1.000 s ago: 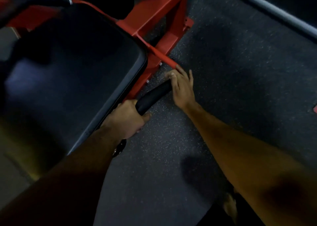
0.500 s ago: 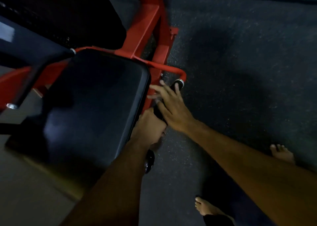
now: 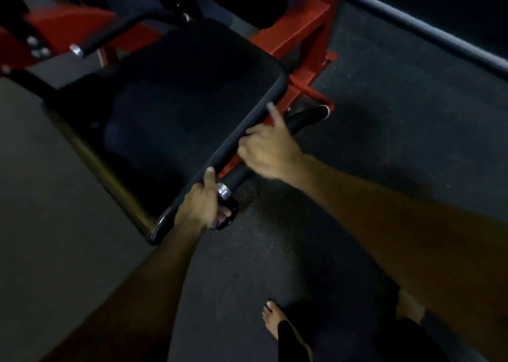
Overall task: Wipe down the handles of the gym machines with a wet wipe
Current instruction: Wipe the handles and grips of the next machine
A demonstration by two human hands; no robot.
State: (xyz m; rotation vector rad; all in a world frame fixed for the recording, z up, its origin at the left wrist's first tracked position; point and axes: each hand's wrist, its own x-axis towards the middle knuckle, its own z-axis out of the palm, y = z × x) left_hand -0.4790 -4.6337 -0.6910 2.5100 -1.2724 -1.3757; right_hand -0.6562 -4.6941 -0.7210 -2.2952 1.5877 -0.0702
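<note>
A black padded handle runs diagonally beside the right edge of the machine's black seat pad, fixed to a red bracket at its far end. My right hand wraps round the middle of the handle, with the index finger sticking out toward the seat edge. My left hand grips the handle's near end, by the chrome collar and black end cap, its thumb lying along the seat edge. No wet wipe shows; anything under my right palm is hidden.
The red machine frame rises behind the seat. A grey bar crosses the upper right. Dark speckled rubber floor lies to the right. My bare foot stands at the bottom.
My right hand slid from the handle's far end down to its middle. My left hand shifted back to the near end by the chrome collar. The camera view swung.
</note>
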